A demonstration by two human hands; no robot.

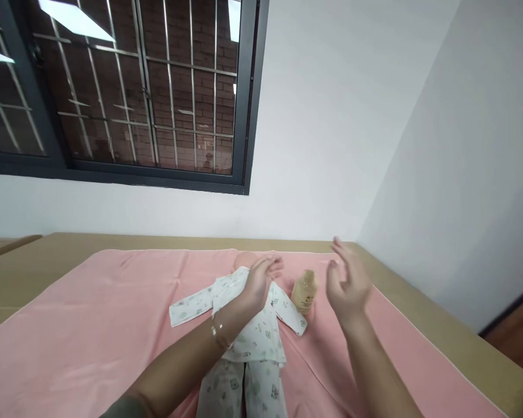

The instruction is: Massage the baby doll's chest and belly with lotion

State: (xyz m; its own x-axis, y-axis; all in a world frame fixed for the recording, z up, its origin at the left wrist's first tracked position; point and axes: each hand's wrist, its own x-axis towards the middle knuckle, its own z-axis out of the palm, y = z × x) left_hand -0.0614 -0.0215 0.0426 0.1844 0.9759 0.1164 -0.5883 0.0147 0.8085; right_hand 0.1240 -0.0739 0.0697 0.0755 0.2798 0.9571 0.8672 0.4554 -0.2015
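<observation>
My left hand [261, 281] hovers over the chest of a baby doll in a white printed top [261, 334] and matching trousers [265, 386]. Its fingers are stretched out, with nothing in them. Part of the doll's rounded head [243, 259] shows behind that hand; the rest is hidden. To the right, my right hand [349, 284] is raised with the thumb apart from the fingers, holding nothing and slightly blurred. Between the two hands, a pale yellow bottle [305, 293] with dark print leans near the doll's sleeve [292, 310].
A pink sheet [126, 313] lies under the doll on a tan surface [35, 278]. Behind it rises a white wall [314, 145] with a dark-framed, barred window [246, 116]. Another wall [475, 203] meets it on the right. A brown wooden edge [516, 331] shows at lower right.
</observation>
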